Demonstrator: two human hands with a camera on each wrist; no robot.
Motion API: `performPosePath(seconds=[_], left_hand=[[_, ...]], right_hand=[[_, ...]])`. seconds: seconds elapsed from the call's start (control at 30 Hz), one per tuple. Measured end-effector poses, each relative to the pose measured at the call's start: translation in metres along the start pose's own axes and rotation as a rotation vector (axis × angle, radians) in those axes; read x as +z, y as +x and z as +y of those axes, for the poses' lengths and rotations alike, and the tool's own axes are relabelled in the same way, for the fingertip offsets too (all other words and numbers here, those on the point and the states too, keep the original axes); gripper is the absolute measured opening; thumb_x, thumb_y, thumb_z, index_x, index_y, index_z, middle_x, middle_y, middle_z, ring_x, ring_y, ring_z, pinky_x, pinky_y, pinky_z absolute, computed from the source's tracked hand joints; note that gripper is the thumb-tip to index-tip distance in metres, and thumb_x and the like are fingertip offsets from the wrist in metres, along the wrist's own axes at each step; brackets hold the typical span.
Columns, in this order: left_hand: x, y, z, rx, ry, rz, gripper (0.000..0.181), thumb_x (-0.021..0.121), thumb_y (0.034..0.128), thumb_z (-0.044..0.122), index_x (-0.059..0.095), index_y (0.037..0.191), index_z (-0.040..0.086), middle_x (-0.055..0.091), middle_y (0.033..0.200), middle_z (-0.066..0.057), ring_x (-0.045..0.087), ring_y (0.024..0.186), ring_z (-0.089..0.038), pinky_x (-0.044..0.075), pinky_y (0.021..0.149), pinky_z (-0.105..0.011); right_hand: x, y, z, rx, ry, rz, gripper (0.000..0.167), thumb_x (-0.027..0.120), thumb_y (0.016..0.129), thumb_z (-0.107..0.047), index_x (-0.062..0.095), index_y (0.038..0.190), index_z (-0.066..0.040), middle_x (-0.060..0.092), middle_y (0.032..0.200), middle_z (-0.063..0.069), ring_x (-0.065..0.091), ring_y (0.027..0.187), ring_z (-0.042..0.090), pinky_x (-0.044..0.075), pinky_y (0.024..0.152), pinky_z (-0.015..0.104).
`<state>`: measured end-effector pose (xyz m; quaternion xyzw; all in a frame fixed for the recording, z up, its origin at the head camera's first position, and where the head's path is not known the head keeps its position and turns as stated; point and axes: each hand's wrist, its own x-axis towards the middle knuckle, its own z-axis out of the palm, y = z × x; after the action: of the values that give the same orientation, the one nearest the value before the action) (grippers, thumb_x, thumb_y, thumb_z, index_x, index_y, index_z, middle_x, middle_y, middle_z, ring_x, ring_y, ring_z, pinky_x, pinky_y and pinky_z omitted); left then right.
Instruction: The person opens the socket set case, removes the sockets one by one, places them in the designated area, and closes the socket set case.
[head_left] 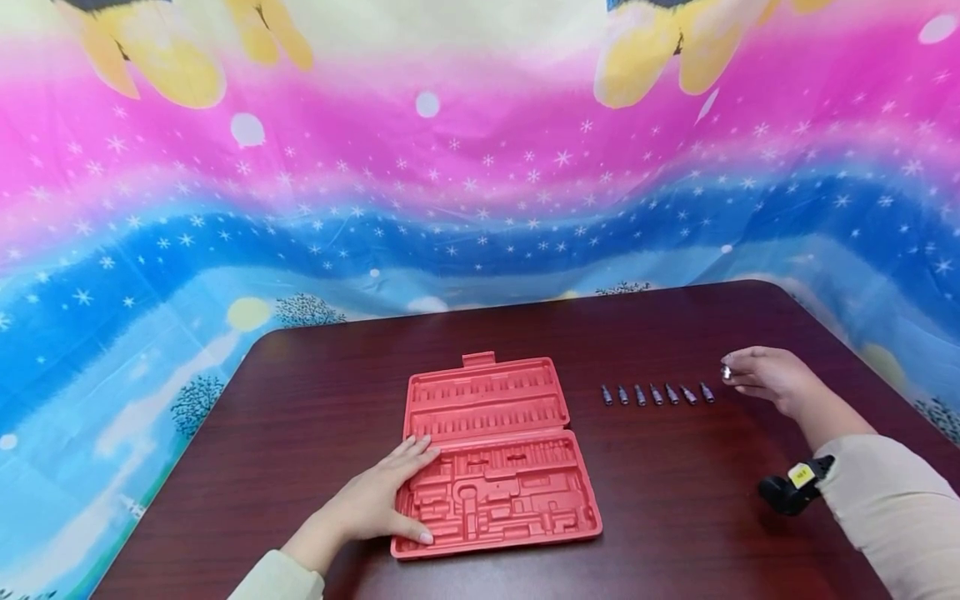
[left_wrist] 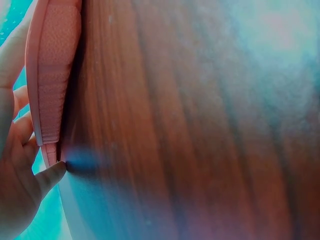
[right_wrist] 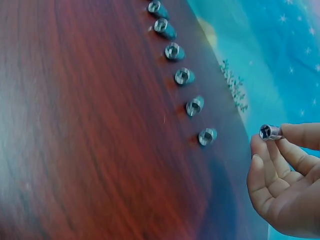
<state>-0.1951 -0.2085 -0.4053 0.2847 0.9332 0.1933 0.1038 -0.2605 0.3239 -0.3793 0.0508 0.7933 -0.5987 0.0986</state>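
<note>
An opened red plastic tool case [head_left: 498, 546] lies on the table, its moulded recesses facing up. My left hand [head_left: 378, 496] rests on the case's left side, fingers stretched over the edge and thumb near the front corner. In the left wrist view the left hand [left_wrist: 22, 170] lies along the case's side wall [left_wrist: 52, 75]. Between thumb and fingertips, my right hand [head_left: 772, 379] pinches a small silver socket [right_wrist: 270, 132] above the table. Its square hole shows in the right wrist view. Left of that hand stands a row of several bit sockets [head_left: 640, 396].
The dark brown wooden table [head_left: 675, 500] has rounded far corners. Behind it hangs a colourful printed cloth [head_left: 480, 167]. A black wrist camera [head_left: 787, 493] with a yellow label is strapped at the right sleeve.
</note>
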Motion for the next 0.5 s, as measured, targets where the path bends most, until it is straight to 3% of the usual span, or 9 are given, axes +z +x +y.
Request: performPosePath(seconds=[0.17,0.3,0.5], left_hand=[[0.0,0.0,0.001,-0.007,0.004,0.0,0.101,0.06,0.0521,0.07,0.031,0.135,0.021,0.021,0.141,0.001,0.012,0.129,-0.02,0.028,0.093,-0.045],[0.0,0.0,0.0,-0.007,0.005,0.0,0.101,0.06,0.052,0.07,0.03,0.135,0.022,0.021,0.141,0.001,0.012,0.129,-0.02,0.028,0.094,-0.045],[0.001,0.0,0.0,-0.005,0.006,0.005,0.1,0.06,0.0523,0.07,0.031,0.135,0.021,0.02,0.141,0.001,0.012,0.129,-0.019,0.028,0.093,-0.045]], right_hand=[[-0.005,-0.001,0.006,0.016,-0.086,-0.009,0.029,0.045,0.089,-0.02,0.049,0.106,0.004,0.056,0.082,-0.008,0.056,0.072,0.004,0.047,0.069,0.027],[-0.007,0.001,0.009,0.041,-0.131,-0.024,0.037,0.044,0.09,-0.02,0.045,0.109,0.011,0.056,0.083,-0.004,0.056,0.073,0.006,0.047,0.069,0.028],[-0.009,0.005,0.013,0.072,-0.21,-0.059,0.033,0.042,0.09,-0.015,0.046,0.107,0.012,0.055,0.085,-0.002,0.055,0.075,0.01,0.046,0.071,0.031]])
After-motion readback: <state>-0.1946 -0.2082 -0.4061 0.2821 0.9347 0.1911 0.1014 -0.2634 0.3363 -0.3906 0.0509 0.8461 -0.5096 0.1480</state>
